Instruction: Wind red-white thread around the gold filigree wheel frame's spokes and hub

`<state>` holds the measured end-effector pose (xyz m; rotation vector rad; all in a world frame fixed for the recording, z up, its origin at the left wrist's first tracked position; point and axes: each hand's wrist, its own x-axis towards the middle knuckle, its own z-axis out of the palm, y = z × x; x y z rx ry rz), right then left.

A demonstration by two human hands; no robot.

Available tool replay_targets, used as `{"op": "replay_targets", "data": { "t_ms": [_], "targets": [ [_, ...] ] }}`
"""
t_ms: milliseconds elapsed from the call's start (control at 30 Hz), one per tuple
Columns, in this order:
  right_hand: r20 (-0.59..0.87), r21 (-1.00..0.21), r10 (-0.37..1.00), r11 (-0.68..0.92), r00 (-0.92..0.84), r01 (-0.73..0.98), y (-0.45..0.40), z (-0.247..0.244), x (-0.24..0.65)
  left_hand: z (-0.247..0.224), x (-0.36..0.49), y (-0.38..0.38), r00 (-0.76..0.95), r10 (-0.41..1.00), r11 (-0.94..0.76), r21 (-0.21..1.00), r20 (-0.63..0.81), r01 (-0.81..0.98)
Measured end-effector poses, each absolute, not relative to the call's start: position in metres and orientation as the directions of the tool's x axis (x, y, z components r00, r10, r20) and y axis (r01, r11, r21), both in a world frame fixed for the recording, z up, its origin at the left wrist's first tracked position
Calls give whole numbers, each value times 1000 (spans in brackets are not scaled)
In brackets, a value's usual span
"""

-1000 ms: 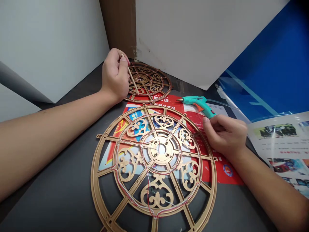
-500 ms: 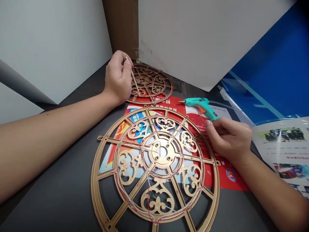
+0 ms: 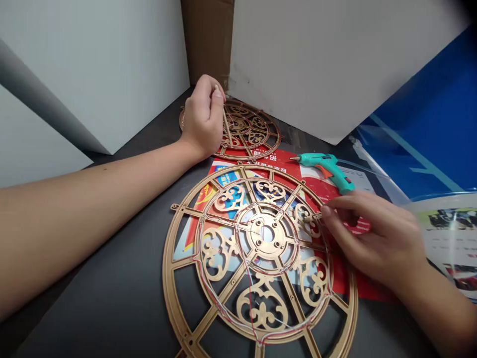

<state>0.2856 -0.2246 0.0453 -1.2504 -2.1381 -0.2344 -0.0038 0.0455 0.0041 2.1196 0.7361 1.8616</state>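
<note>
My left hand is closed on a thin wooden stick, which slants down over the farther round gold frame. Nearer to me lies a larger gold frame, wheel-shaped, with spokes, scroll ornaments and red and white wires along its rings. At its right rim my right hand has thumb and forefinger pinched together; whether they grip the rim or something small is hidden. A teal glue gun with an orange trigger lies just beyond that hand, its nozzle toward the left.
Both frames partly overlie a red printed sheet on the dark table. White panels and a brown cardboard piece stand behind. At right are a printed page under clear plastic and a blue surface.
The view has shifted, so the frames and glue gun appear farther right. My right hand has come nearer, its fingertips now at the large frame's rim. My left hand still holds the stick.
</note>
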Motion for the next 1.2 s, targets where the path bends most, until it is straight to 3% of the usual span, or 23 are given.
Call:
{"op": "replay_targets", "data": {
  "t_ms": [100, 200, 567, 1200],
  "targets": [
    [533, -269, 758, 574, -376, 774, -233, 56, 257, 6, -1, 41, 31, 502, -844, 482, 864, 237],
    [464, -289, 760, 616, -456, 733, -228, 59, 230, 7, 1, 39, 21, 501, -842, 482, 865, 243],
    [178, -449, 893, 448, -414, 773, -209, 42, 206, 8, 4, 36, 58, 490, -850, 462, 870, 251],
    [178, -468, 907, 418, -381, 779, -211, 39, 209, 8, 5, 38, 100, 473, -865, 441, 875, 239]
  ]
}}
